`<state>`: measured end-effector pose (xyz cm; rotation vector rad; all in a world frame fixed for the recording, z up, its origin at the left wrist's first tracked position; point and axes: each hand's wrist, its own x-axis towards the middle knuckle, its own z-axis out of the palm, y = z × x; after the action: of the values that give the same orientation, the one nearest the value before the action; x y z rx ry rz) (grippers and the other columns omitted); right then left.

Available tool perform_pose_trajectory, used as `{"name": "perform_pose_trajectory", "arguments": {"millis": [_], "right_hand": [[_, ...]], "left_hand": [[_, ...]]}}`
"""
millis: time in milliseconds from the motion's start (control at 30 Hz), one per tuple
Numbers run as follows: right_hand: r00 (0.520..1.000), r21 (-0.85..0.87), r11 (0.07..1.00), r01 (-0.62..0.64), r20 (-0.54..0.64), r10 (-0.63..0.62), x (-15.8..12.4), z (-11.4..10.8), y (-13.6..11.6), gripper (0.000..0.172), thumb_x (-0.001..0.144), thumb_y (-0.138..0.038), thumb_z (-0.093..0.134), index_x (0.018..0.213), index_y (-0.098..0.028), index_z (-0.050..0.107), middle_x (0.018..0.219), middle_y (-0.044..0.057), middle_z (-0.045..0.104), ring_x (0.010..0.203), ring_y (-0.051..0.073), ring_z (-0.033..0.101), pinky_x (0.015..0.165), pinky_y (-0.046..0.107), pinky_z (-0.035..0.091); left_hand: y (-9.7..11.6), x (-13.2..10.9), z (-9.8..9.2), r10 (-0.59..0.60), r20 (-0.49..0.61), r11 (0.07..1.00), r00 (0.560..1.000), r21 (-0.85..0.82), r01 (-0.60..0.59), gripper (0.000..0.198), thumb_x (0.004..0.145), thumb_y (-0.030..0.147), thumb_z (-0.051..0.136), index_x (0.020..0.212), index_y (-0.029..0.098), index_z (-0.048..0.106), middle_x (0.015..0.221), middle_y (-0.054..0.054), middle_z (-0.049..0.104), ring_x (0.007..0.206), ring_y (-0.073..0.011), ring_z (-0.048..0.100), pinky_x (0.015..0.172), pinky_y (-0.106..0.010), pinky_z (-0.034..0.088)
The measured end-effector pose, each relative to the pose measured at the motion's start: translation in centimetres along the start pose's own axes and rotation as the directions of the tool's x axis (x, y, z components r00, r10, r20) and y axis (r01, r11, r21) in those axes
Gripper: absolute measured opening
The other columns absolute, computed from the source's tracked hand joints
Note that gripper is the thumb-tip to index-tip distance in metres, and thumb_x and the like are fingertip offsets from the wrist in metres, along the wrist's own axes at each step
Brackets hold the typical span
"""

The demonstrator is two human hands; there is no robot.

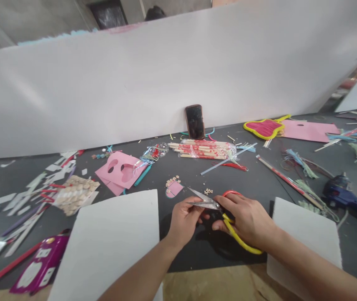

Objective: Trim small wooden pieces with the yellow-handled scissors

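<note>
My right hand [249, 219] grips a pair of scissors [209, 204] with one red and one yellow handle loop. The blades are parted and point left, over my left hand [186, 219]. Its fingers are pinched together right at the blades; whatever they hold is too small or hidden. Just beyond lies a small pink cut-out [174, 189] with a rounded edge, small pale beads [172, 180] along its top. Close to the scissors' tips sits a little heap of pale beads [208, 191] on the dark table.
White boards [118, 242] lie left and right of my hands. Farther back are pink sheets [122, 169], wrapped sticks [205, 149] and a phone [195, 121] leaning on a white partition [153, 79]. A blue glue gun [348, 200] rests at right, a purple case [42, 263] at left.
</note>
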<state>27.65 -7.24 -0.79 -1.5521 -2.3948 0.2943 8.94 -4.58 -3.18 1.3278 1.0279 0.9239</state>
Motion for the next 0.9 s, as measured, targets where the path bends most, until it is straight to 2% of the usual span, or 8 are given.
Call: {"name": "perform_pose_trajectory", "arguments": {"millis": [167, 267, 433, 700, 800, 900], "right_hand": [[1.0, -0.053, 0.998, -0.026, 0.009, 0.027, -0.25, -0.02, -0.12, 0.039, 0.09, -0.052, 0.041, 0.102, -0.021, 0.06, 0.085, 0.008, 0.065, 0.078, 0.021, 0.062, 0.063, 0.027, 0.043], [0.999, -0.066, 0.997, -0.042, 0.0, 0.042, -0.18, 0.1, -0.17, 0.039, 0.09, -0.051, 0.041, 0.105, -0.02, 0.058, 0.088, 0.009, 0.065, 0.08, 0.021, 0.062, 0.063, 0.027, 0.044], [1.0, -0.055, 0.998, -0.021, -0.024, 0.02, 0.19, 0.24, -0.11, 0.045, 0.086, -0.055, 0.046, 0.113, -0.02, 0.055, 0.092, 0.009, 0.062, 0.086, 0.023, 0.06, 0.068, 0.031, 0.046], [0.998, -0.036, 0.999, 0.027, -0.057, -0.029, 0.25, -0.23, -0.55, 0.07, 0.073, -0.068, 0.055, 0.123, -0.018, 0.051, 0.1, 0.013, 0.059, 0.096, 0.029, 0.054, 0.073, 0.04, 0.048], [0.998, -0.034, 0.999, 0.027, -0.055, -0.029, 0.24, -0.14, -0.51, 0.071, 0.073, -0.07, 0.053, 0.122, -0.018, 0.051, 0.1, 0.013, 0.059, 0.095, 0.029, 0.054, 0.074, 0.041, 0.048], [0.999, -0.007, 1.0, 0.021, -0.03, -0.021, 0.23, 0.06, -0.3, 0.066, 0.076, -0.068, 0.052, 0.118, -0.017, 0.053, 0.096, 0.012, 0.06, 0.092, 0.027, 0.056, 0.073, 0.038, 0.049]], "left_hand": [[-0.26, -0.08, 0.29, 0.008, -0.009, 1.0, 1.0, -0.013, -0.008, 0.029, 0.083, 0.04, 0.057, 0.078, 0.013, 0.068, 0.072, -0.004, 0.066, 0.053, -0.0122, 0.063, 0.044, -0.019, 0.043], [-0.38, -0.07, 0.32, 0.008, -0.021, 0.999, 1.0, -0.037, -0.008, 0.027, 0.081, 0.039, 0.06, 0.081, 0.013, 0.067, 0.073, -0.004, 0.066, 0.054, -0.0125, 0.064, 0.045, -0.019, 0.045], [-0.4, 0.01, 0.15, 0.022, -0.041, 0.999, 0.999, -0.035, -0.023, 0.023, 0.079, 0.037, 0.062, 0.081, 0.015, 0.066, 0.071, -0.003, 0.067, 0.055, -0.0133, 0.064, 0.046, -0.019, 0.045], [-0.12, -0.22, -0.05, 0.042, -0.036, 0.997, 0.998, -0.056, -0.044, 0.017, 0.08, 0.031, 0.06, 0.076, 0.016, 0.068, 0.064, -0.001, 0.066, 0.055, -0.0139, 0.063, 0.048, -0.02, 0.046], [-0.2, -0.17, -0.1, 0.026, -0.042, 0.998, 0.999, -0.062, -0.028, 0.016, 0.08, 0.03, 0.06, 0.077, 0.016, 0.069, 0.062, -0.001, 0.066, 0.055, -0.0139, 0.063, 0.049, -0.02, 0.046], [-0.3, -0.06, -0.15, 0.023, -0.044, 0.999, 0.999, -0.041, -0.024, 0.017, 0.08, 0.03, 0.061, 0.076, 0.016, 0.069, 0.06, -0.001, 0.065, 0.054, -0.0138, 0.063, 0.049, -0.02, 0.046]]}}
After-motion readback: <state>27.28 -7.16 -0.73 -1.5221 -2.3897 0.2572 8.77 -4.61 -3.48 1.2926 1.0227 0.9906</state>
